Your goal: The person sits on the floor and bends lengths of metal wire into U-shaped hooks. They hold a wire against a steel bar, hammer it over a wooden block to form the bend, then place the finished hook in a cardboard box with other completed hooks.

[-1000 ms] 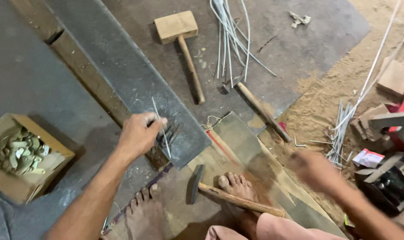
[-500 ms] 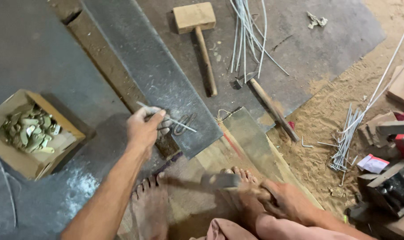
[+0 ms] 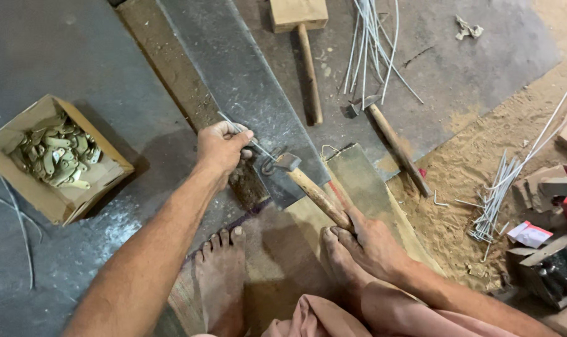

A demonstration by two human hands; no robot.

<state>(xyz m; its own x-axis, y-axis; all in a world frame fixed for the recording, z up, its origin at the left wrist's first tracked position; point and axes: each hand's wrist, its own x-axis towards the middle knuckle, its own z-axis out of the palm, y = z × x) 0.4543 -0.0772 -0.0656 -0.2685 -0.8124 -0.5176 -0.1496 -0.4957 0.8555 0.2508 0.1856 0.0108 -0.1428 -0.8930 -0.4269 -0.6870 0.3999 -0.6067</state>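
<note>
Right now the wire sits pinched in the left hand, fingers closed tight on it, its bent end lying on a dark block at the edge of the long metal strip. Hammer head is down on/just at that bent end; right hand is clamped round the wooden handle low down, near the person's bare feet.

To do this well, I'd say: keep the wire flat & steady on the block, fingertips back from the hammer head, since they're v. close to the strike spot. Short, square taps rather than big swings; grip nearer the head gives more control. Wire rolling under the blow looks like the main risk.

Round about: a cardboard box of small pale metal pieces lies to the left, well apart. A wooden mallet, a bundle of straight wires and a 2nd hammer lie further up the floor. More cut wire bits rest on the sandy ground at right.
</note>
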